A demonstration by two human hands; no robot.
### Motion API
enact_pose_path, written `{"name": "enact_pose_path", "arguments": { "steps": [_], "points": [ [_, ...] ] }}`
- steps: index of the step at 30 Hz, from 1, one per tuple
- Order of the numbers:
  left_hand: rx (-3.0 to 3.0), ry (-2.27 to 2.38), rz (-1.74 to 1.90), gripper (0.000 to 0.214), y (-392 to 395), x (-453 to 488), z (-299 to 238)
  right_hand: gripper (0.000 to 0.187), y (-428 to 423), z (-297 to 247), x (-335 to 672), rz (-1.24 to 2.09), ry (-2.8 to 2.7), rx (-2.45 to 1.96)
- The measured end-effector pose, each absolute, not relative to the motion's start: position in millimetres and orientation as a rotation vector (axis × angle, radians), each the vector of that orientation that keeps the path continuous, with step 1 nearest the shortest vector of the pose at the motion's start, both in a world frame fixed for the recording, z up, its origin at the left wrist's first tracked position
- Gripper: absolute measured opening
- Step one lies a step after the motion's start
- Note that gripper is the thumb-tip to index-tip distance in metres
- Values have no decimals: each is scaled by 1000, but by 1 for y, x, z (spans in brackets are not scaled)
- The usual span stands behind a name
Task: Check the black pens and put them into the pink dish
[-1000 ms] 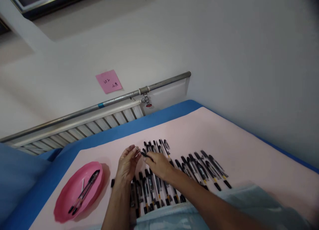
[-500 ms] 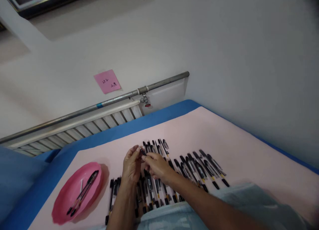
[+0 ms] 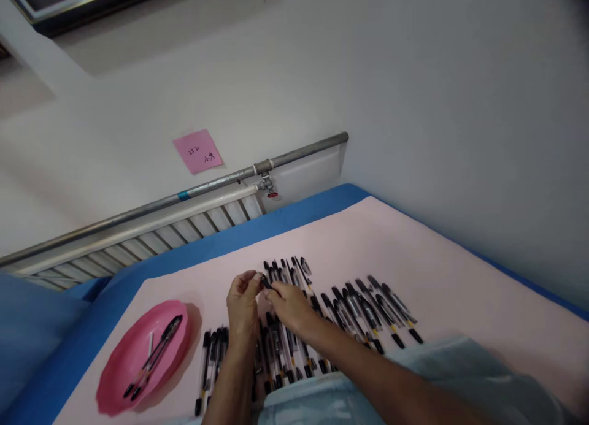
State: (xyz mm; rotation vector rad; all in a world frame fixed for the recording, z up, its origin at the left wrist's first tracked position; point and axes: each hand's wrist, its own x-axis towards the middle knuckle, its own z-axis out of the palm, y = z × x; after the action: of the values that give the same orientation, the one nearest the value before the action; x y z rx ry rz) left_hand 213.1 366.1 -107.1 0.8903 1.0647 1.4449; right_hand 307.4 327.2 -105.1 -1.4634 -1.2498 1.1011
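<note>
Black pen piece (image 3: 265, 282) sits pinched between the fingertips of both hands, raised just above the far end of the pen row (image 3: 359, 305), near mid-bench. It is too small to tell whether it is a cap or a tip. Left hand (image 3: 243, 302) grips it from the left with thumb and forefinger closed on it. Right hand (image 3: 288, 305) meets it from the right, fingertips closed on the same piece, the two hands touching at the tips.

Pens are black-capped with clear barrels and lie side by side on a pink sheet (image 3: 460, 290), running from under the forearms out to the right. The sheet covers a blue bench (image 3: 230, 235). Pink plate (image 3: 115, 382) is at near left, well apart from the hands, with a few pens (image 3: 154, 354) lying in it. Pale cloth (image 3: 460, 376) covers the near edge under the right forearm. On the far wall are a radiator (image 3: 184, 229), a grey pipe (image 3: 299, 150) with a red valve (image 3: 273, 195), and a pink sticky note (image 3: 197, 150).
</note>
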Motion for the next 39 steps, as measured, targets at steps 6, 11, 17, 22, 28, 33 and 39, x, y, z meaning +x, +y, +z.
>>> {"name": "enact_pose_path", "arguments": {
  "steps": [6, 11, 17, 22, 28, 33, 39],
  "points": [
    [698, 879, 1283, 28, 365, 208, -94, 18, 321, -92, 301, 1608, -901, -1197],
    [659, 824, 1252, 26, 366, 205, -92, 17, 324, -91, 303, 1579, -915, -1200],
    [705, 852, 1205, 20, 367, 203, -95, 17, 325, -96, 305, 1415, -1141, -1305],
    [748, 849, 1165, 19, 368, 202, -95, 19, 327, -98, 306, 1249, -1247, -1385],
    [812, 863, 1181, 17, 366, 205, -98, 19, 327, -99, 308, 1215, -1251, -1380],
    [824, 809, 1110, 18, 363, 206, -95, 21, 322, -93, 307, 1623, -1000, -1252],
    [803, 819, 1175, 15, 364, 206, -96, 18, 325, -96, 308, 1167, -1299, -1389]
  ]
}}
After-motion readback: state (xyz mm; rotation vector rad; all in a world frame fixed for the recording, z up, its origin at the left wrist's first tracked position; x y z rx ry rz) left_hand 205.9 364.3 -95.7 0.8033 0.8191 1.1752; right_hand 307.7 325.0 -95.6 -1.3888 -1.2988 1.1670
